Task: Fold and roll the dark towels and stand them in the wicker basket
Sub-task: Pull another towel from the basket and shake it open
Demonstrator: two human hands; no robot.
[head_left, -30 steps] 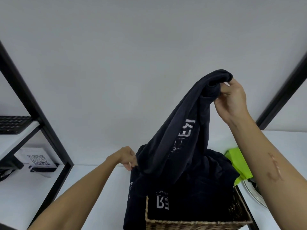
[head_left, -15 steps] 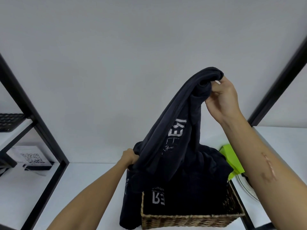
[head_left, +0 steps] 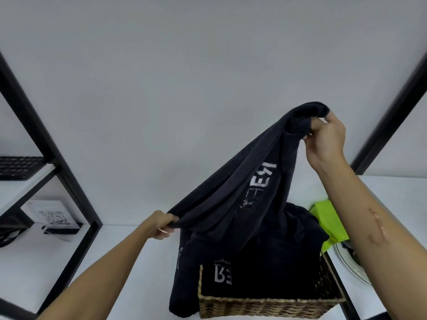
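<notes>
A black frame (head_left: 53,172) flanks the desk (head_left: 138,262). Above the basket (head_left: 265,307) at its front edge, a towel (head_left: 242,188) stretches between the right hand (head_left: 327,139) and left hand (head_left: 161,224), both pinching it. Green bag (head_left: 328,218) behind.

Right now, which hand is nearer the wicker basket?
Left. The left hand grips the dark towel just above and left of the wicker basket. The right hand has its grip on the towel's top, high above it.
</notes>
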